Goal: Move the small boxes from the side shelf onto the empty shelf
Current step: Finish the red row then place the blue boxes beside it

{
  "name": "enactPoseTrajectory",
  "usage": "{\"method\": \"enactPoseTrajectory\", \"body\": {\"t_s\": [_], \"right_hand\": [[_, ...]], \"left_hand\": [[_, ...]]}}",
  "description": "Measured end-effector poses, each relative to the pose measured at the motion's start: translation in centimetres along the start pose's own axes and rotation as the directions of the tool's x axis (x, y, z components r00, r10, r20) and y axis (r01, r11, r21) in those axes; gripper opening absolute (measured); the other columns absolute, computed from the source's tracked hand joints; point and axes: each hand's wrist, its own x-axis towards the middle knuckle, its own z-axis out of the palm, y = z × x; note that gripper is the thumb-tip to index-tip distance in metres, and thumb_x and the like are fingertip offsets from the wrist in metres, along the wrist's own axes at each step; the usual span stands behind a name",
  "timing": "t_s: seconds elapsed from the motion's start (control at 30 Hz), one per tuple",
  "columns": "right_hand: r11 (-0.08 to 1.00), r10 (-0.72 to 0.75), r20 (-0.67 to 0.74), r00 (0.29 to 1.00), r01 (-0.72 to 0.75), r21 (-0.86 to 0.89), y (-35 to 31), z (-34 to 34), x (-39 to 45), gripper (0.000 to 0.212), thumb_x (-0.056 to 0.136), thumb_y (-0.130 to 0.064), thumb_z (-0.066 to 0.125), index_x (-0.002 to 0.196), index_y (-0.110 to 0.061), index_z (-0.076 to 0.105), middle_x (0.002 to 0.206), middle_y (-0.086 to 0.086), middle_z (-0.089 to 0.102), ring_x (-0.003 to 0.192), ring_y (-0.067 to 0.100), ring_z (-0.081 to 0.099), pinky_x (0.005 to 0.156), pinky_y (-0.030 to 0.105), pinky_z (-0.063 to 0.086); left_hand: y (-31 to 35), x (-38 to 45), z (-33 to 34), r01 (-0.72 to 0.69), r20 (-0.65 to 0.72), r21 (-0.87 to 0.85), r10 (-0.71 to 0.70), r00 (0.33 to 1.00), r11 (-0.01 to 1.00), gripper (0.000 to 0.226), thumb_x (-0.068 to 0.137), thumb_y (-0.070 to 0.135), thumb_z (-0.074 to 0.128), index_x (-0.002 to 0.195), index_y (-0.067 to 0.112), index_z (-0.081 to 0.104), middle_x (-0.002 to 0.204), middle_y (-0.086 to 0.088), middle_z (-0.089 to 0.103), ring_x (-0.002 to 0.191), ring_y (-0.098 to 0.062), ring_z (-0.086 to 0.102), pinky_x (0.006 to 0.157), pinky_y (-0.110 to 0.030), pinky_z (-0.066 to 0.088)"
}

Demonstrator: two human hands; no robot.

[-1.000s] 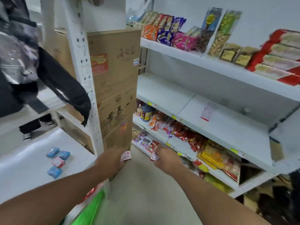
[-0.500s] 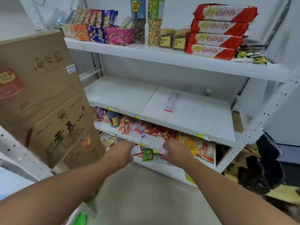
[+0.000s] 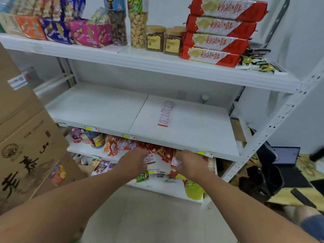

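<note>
I've swung round from the side shelf and now face the empty shelf (image 3: pixel 98 109) squarely. My left hand (image 3: pixel 133 162) pinches a small box (image 3: pixel 149 159), my right hand (image 3: pixel 191 163) grips another box (image 3: pixel 176 162), both just below the shelf edge. A row of boxes (image 3: pixel 165 114) already lies on its white board; snacks crowd the shelves above and below, cartons (image 3: pixel 26 137) stacked left.

The white shelf (image 3: pixel 98 106) lies open apart from a row of small boxes (image 3: pixel 165 114) right of centre.

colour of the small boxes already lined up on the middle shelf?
White with red trim, in a row on the white shelf; head view, the only one.
</note>
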Motion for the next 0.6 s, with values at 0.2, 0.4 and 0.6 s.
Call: {"method": "enactPoseTrajectory", "body": {"t_s": [0.2, 0.4, 0.6], "right_hand": [[0.991, 0.134, 0.025, 0.991, -0.134, 0.029, -0.1, -1.1, 3.9, 0.033, 0.088, -0.036, 0.067, 0.121, -0.031, 0.070, 0.115, -0.001, 0.062, 0.107, 0.028, 0.066, 0.082, 0.039, 0.057], [0.971, 0.231, 0.024, 0.973, -0.232, 0.049, -0.5, -1.5, 7.3, 0.040, 0.089, -0.037, 0.068, 0.128, -0.031, 0.069, 0.117, -0.002, 0.063, 0.108, 0.026, 0.065, 0.086, 0.043, 0.058], [0.959, 0.277, 0.040, 0.960, -0.279, 0.051, -0.3, -0.4, 9.9, 0.036, 0.088, -0.038, 0.069, 0.124, -0.034, 0.071, 0.116, -0.003, 0.064, 0.105, 0.024, 0.066, 0.084, 0.043, 0.059]], "left_hand": [[-3.0, 6.4, -1.2, -0.071, 0.022, -0.069, 0.072, 0.997, 0.995, 0.031, 0.090, 0.026, 0.068, 0.122, 0.027, 0.066, 0.109, 0.004, 0.064, 0.096, -0.018, 0.063, 0.083, -0.042, 0.059], [-5.7, 11.9, -1.5, -0.156, 0.067, -0.078, 0.162, 0.985, 0.985, 0.032, 0.093, 0.030, 0.068, 0.125, 0.025, 0.066, 0.107, 0.001, 0.061, 0.098, -0.023, 0.063, 0.084, -0.043, 0.057], [-7.5, 15.7, 0.0, -0.145, 0.097, -0.023, 0.146, 0.984, 0.989, 0.029, 0.092, 0.028, 0.068, 0.120, 0.025, 0.067, 0.103, 0.002, 0.061, 0.096, -0.024, 0.062, 0.078, -0.046, 0.059]]}}
